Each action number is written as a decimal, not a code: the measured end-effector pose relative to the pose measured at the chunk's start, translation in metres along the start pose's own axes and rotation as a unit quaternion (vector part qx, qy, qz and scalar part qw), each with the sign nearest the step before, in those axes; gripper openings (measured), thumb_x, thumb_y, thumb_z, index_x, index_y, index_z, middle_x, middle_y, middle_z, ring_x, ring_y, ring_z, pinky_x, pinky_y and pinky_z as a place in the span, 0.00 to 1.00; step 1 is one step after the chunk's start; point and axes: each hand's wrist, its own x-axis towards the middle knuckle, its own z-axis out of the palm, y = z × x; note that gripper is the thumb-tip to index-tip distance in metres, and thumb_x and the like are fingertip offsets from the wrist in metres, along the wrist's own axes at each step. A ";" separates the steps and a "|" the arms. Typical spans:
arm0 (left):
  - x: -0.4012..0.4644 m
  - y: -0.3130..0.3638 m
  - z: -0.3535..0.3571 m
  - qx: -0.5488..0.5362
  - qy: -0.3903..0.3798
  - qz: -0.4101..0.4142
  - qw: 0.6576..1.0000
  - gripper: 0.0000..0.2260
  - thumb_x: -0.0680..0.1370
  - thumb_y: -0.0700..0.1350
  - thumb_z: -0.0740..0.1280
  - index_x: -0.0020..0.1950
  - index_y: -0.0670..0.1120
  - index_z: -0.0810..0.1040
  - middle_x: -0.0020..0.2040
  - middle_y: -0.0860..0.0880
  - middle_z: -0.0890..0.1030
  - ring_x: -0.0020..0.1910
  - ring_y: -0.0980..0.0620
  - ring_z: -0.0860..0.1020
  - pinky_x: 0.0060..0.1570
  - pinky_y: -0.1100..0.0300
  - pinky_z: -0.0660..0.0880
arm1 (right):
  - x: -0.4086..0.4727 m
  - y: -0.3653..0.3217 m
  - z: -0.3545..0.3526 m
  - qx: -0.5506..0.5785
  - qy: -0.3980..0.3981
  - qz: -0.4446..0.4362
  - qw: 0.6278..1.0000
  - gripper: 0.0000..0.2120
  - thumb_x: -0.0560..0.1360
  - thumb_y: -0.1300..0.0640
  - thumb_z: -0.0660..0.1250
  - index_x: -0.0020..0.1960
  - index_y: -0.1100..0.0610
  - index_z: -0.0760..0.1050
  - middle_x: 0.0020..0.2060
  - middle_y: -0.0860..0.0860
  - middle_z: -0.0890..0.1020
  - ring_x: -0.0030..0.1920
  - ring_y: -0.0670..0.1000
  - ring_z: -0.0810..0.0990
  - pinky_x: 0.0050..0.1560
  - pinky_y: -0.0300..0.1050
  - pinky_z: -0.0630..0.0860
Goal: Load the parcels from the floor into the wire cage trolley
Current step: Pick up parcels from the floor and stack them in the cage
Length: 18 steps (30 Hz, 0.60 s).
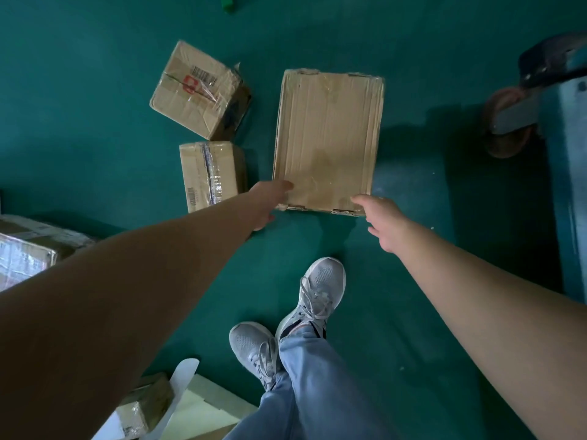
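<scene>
A large flat cardboard parcel (pixel 327 138) wrapped in clear tape lies on the green floor in front of me. My left hand (pixel 268 201) rests on its near left corner, thumb on top, fingers down the side. My right hand (pixel 382 222) is open at the near right corner, fingertips touching or just short of the edge. Two smaller taped parcels lie to the left: one with a barcode label (pixel 197 90) and one below it (pixel 211 174). The blue base and a wheel of the trolley (pixel 568 147) show at the right edge.
Another taped parcel (pixel 25 249) lies at the left edge. Flattened white card and a small wrapped parcel (pixel 149 404) sit at the bottom left. My feet in grey trainers (pixel 317 290) stand just behind the large parcel. A green object (pixel 228 2) is at the top.
</scene>
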 end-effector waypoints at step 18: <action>-0.315 0.054 -0.060 -0.069 -0.089 0.016 0.994 0.24 0.79 0.57 0.71 0.69 0.48 0.70 0.58 0.44 0.78 0.53 0.42 0.79 0.53 0.43 0.80 | -0.306 -0.058 -0.101 0.202 -0.024 0.073 0.976 0.27 0.77 0.40 0.71 0.68 0.53 0.69 0.57 0.57 0.79 0.52 0.58 0.79 0.40 0.52 0.75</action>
